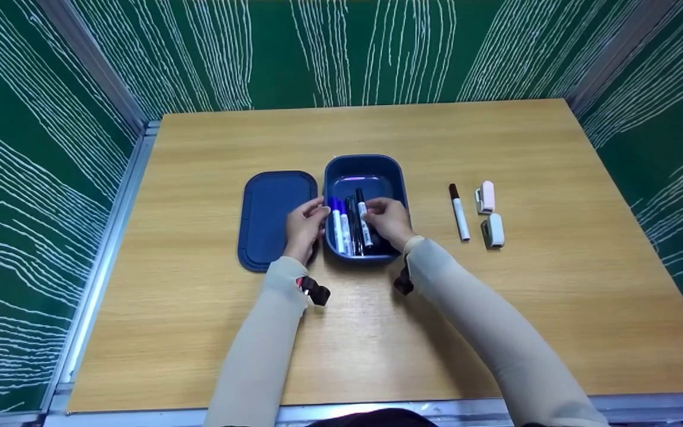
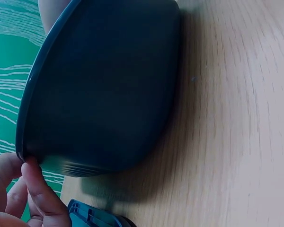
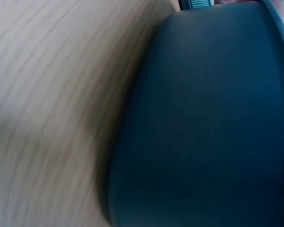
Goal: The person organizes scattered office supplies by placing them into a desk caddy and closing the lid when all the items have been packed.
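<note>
A dark blue rectangular box (image 1: 366, 158) stands without its lid on the wooden table. My left hand (image 1: 305, 226) pinches the box's left rim between thumb and fingers; the left wrist view shows that grip at the edge of the box wall (image 2: 104, 85). Inside the box, my right hand (image 1: 391, 222) pinches a white marker with a black cap (image 1: 366, 236). To its left lie white markers with blue caps (image 1: 337, 228) and black pens (image 1: 351, 220), side by side. In the right wrist view the box's outer wall (image 3: 203, 113) hides nearly all of the right hand.
The flat blue lid (image 1: 267, 213) lies left of the box, partly under the left hand. Right of the box are a white marker with a dark cap (image 1: 460, 220), a small pink stapler-like object (image 1: 486, 197) and a similar white one (image 1: 495, 230). Green panels (image 1: 377, 53) surround the table.
</note>
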{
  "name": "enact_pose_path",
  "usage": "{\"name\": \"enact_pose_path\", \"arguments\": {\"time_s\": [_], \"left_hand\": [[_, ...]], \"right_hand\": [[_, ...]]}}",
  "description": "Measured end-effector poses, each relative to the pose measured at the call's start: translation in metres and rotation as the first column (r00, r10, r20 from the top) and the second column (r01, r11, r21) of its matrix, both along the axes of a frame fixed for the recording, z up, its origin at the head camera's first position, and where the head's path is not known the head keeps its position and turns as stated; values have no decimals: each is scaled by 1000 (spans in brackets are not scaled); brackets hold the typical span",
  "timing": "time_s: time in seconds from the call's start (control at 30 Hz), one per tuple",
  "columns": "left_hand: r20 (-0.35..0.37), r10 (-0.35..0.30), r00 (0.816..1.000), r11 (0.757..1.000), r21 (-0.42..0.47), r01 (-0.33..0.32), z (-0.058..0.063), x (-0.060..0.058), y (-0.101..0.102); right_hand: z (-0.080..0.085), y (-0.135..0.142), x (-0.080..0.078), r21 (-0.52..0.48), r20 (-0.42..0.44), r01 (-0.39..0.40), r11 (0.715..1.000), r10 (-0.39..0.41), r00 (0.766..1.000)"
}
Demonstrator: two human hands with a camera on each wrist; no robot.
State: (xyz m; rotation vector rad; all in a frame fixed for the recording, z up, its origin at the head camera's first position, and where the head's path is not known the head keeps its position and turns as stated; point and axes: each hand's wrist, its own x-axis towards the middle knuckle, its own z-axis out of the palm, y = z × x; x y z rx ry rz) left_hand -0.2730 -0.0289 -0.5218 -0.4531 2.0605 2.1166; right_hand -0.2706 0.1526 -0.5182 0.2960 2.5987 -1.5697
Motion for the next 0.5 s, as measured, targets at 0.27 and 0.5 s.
{"name": "enact_pose_path", "arguments": {"time_s": [0.27, 0.5], "left_hand": [[-10, 8, 1000, 1000, -3, -8, -1, 0, 0], [-5, 4, 1000, 1000, 8, -4, 0, 0, 0]], "right_hand": [[-5, -1, -1, 11, 9, -10, 1000, 10, 1000], [-4, -3, -1, 49, 30, -27, 998, 26, 999]]}}
